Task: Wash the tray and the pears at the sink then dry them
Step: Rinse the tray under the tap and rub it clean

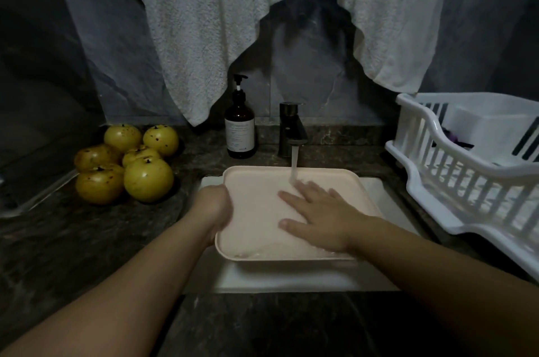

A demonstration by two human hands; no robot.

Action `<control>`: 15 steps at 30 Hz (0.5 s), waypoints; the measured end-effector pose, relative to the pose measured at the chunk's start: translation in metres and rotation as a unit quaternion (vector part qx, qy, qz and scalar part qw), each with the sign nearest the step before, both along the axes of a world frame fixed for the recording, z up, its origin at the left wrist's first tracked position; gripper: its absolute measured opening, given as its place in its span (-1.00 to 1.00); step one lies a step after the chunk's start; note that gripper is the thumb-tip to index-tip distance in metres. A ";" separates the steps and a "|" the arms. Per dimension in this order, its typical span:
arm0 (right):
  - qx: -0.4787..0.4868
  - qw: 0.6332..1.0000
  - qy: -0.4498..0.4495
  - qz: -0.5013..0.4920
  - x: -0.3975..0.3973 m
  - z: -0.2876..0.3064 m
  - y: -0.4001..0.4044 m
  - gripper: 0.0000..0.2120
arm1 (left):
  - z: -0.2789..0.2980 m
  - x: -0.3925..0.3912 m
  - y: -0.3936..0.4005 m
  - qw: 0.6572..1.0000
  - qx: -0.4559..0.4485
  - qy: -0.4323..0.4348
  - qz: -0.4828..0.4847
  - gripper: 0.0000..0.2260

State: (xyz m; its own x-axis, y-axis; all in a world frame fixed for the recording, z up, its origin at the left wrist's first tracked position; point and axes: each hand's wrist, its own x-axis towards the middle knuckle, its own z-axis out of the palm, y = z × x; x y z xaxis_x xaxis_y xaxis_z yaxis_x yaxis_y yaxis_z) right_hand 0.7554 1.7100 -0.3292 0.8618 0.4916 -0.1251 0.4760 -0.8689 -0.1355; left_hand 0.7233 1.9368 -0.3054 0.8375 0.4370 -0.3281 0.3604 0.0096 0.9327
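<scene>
A pale pink tray (256, 181) lies over the white sink (388, 205), tilted toward me, with water from the dark faucet (291, 130) running onto it. My left hand (214, 205) grips the tray's left rim, its fingers hidden under the edge. My right hand (316, 215) lies flat inside the tray, fingers spread and straight, right under the stream. Several yellow pears (128, 162) with brown spots sit in a pile on the dark counter to the left of the sink.
A brown pump soap bottle (240, 129) stands left of the faucet. A white dish rack (466, 164) sits on the counter at the right. A white towel (262, 21) hangs on the wall above the sink.
</scene>
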 end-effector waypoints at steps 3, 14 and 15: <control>-0.014 0.993 0.002 -0.117 0.010 0.001 -0.030 -0.23 | -0.001 0.002 0.000 1.000 0.018 -0.003 0.007 -0.75; 0.037 0.973 -0.023 -0.226 0.014 0.006 0.097 -0.26 | -0.011 0.007 -0.003 0.998 0.056 -0.001 -0.037 -0.76; 0.036 0.983 -0.019 -0.180 0.009 0.003 0.111 -0.31 | -0.013 0.008 -0.002 0.996 0.076 -0.014 -0.054 -0.80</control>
State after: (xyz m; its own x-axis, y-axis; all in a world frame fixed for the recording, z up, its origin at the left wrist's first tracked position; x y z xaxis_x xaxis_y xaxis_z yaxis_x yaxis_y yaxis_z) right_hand 0.7641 1.8214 -0.3260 0.9847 0.1610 -0.0663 0.1458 -0.9707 -0.1912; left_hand 0.7309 1.9345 -0.3188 0.8906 0.3862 -0.2403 0.3247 -0.1699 0.9304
